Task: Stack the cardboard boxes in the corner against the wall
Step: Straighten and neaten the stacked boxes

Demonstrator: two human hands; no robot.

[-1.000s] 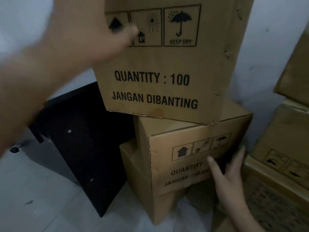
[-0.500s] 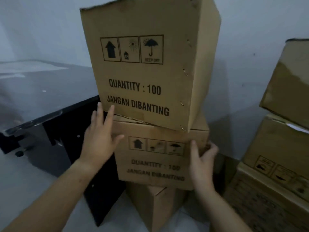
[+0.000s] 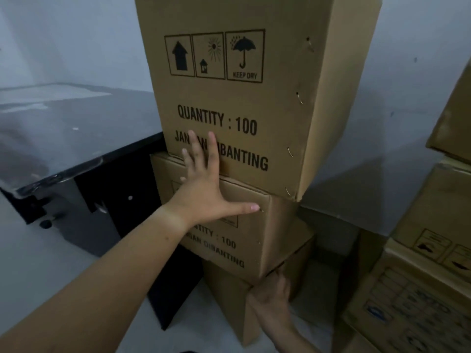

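Observation:
Three brown cardboard boxes stand stacked against the white wall. The top box [image 3: 254, 93] is printed "QUANTITY : 100" and sits skewed on the middle box [image 3: 244, 233]. The bottom box [image 3: 226, 296] rests on the floor, mostly hidden. My left hand [image 3: 204, 189] lies flat with fingers spread across the seam between the top and middle boxes. My right hand [image 3: 272, 294] is lower, fingers curled under the middle box's bottom right corner, against the bottom box.
A black table [image 3: 76, 138] with a glossy top stands directly left of the stack. More cardboard boxes [image 3: 430, 250] are piled at the right edge. The white wall [image 3: 382, 123] is behind; pale floor [image 3: 46, 271] lies at lower left.
My left hand moved from the middle box's left edge onto its front face, reaching the top box. My right hand dropped from the middle box's right side to its bottom corner. The view moved closer.

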